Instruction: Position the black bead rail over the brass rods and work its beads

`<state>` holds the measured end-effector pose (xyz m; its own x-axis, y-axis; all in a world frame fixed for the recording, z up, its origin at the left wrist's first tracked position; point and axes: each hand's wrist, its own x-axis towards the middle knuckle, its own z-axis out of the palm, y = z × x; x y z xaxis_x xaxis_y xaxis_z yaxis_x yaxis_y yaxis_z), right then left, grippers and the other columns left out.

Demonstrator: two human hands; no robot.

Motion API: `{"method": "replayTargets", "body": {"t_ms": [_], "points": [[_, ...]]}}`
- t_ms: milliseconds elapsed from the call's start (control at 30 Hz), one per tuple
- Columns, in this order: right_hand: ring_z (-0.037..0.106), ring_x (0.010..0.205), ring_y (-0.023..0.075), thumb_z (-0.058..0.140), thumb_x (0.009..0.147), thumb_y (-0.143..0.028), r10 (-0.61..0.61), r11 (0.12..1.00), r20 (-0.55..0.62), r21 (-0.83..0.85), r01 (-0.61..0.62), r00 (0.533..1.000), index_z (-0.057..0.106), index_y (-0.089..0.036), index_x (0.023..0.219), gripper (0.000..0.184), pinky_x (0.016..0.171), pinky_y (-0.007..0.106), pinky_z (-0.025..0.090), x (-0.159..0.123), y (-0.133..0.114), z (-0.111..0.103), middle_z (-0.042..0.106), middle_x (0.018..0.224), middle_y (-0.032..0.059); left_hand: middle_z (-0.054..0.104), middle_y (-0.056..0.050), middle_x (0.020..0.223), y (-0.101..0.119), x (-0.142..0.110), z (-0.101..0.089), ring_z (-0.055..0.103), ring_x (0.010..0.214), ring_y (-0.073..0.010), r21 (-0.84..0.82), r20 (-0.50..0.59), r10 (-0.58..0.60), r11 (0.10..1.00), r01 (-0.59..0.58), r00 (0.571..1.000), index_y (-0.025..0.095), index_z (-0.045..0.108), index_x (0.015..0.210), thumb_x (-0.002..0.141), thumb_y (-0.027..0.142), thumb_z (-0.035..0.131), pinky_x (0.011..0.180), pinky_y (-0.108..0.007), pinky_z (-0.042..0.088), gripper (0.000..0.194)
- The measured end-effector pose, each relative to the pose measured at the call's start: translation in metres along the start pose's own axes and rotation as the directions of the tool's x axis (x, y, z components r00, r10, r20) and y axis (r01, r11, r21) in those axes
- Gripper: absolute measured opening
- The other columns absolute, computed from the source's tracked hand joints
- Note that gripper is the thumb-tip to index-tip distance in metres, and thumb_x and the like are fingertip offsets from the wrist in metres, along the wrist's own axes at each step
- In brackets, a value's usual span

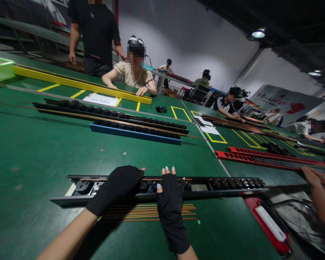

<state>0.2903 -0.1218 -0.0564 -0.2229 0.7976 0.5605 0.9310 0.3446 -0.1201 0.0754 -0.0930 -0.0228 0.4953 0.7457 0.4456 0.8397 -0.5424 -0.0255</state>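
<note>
A long black channel rail (200,194) lies across the table in front of me, with a row of black sockets (227,183) inside. A thin copper rod (94,179) runs along its far side. My left hand (124,182), in a black fingerless glove, rests over the rail's left half; its thumb tip shows, but the other fingers are hidden. My right hand (170,195), gloved alike, lies across the rail with fingers stretched forward onto the rod. Several loose copper rods (189,213) lie on the table at the near side, partly under my hands.
Beyond are black socketed rails (108,115), a blue rail (135,135) and a yellow rail (83,83) beside a seated person (135,76). Red rails (254,160) lie right. Another person's hand (314,177) is at the right edge, near a red-and-white object (271,222).
</note>
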Motion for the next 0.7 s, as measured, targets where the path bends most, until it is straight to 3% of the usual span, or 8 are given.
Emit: {"method": "replayTargets", "body": {"t_ms": [133,333,533,700], "points": [[0.021,0.149,0.0248,0.038,0.099,-0.029,-0.020,0.999,0.034,-0.049,0.022,0.999,0.039,-0.013,0.149,0.053,0.123,0.051,0.010,0.003,0.003,-0.002,0.039,0.154,0.0130,0.061,-0.002,0.066,-0.001,0.003,0.003,0.054,0.056,-0.0159,0.101,0.005,0.073,0.992,-0.074,0.997,0.016,0.056,0.096,0.101,0.021,0.029,0.056,-0.027,0.038,0.028],[0.014,0.151,0.0249,0.034,0.099,-0.032,0.031,0.995,0.018,-0.098,-0.029,0.999,0.030,-0.010,0.153,0.058,0.120,0.055,0.015,0.008,0.010,-0.005,0.035,0.156,0.0149,0.059,0.000,0.061,0.001,0.004,0.004,0.056,0.052,-0.0163,0.247,-0.027,0.113,0.964,-0.103,0.993,0.016,0.052,0.089,0.100,0.021,0.037,0.053,-0.027,0.038,0.019],[0.017,0.150,0.0269,0.034,0.099,-0.041,0.028,0.994,0.082,-0.109,-0.019,0.996,0.024,-0.011,0.155,0.065,0.120,0.056,0.014,0.006,0.013,-0.007,0.031,0.157,0.0161,0.062,-0.001,0.066,-0.001,0.005,0.001,0.058,0.055,-0.0176,0.176,0.013,0.117,0.977,-0.117,0.993,0.016,0.056,0.095,0.099,0.017,0.032,0.054,-0.028,0.040,0.024],[0.017,0.150,0.0271,0.028,0.099,-0.042,0.139,0.975,0.120,-0.192,-0.114,0.983,0.021,-0.014,0.156,0.064,0.119,0.054,0.018,0.005,0.029,0.003,0.027,0.159,0.0150,0.060,-0.003,0.061,-0.001,0.003,0.006,0.055,0.054,-0.0159,0.130,0.046,0.047,0.990,-0.052,0.998,0.017,0.060,0.089,0.100,0.021,0.030,0.056,-0.028,0.040,0.032]]}}
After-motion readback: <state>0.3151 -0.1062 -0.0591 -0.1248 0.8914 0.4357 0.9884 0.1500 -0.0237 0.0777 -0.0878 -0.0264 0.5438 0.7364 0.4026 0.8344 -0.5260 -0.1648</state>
